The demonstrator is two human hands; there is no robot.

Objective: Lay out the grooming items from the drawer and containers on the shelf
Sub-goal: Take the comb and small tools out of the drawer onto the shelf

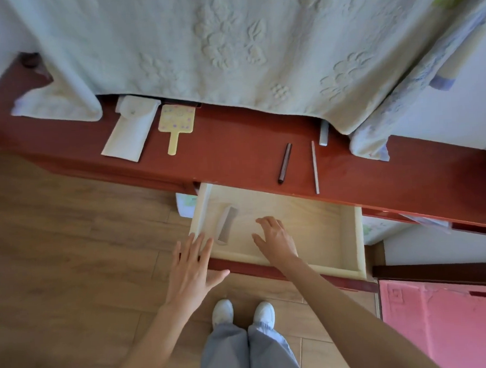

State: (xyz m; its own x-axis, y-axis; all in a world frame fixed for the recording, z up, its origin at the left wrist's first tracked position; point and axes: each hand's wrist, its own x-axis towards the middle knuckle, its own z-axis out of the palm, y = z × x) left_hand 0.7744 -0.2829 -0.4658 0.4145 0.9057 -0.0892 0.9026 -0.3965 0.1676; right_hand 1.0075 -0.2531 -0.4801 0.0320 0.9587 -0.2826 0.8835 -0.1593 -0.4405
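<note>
Head view: a person stands at an open drawer under a red shelf. Right hand reaches inside, fingers spread, holding nothing; left hand hovers flat over the front left corner. A comb lies inside at left. Pouch, hand mirror, dark stick and thin stick lie on the shelf.

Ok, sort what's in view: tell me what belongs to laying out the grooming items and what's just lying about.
Part of the job:
comb in the open drawer
yellow hand mirror, white pouch, dark stick, thin stick, grey tube on the red shelf

Just lying about:
pale bedspread
pink mat
patterned cloth
</note>
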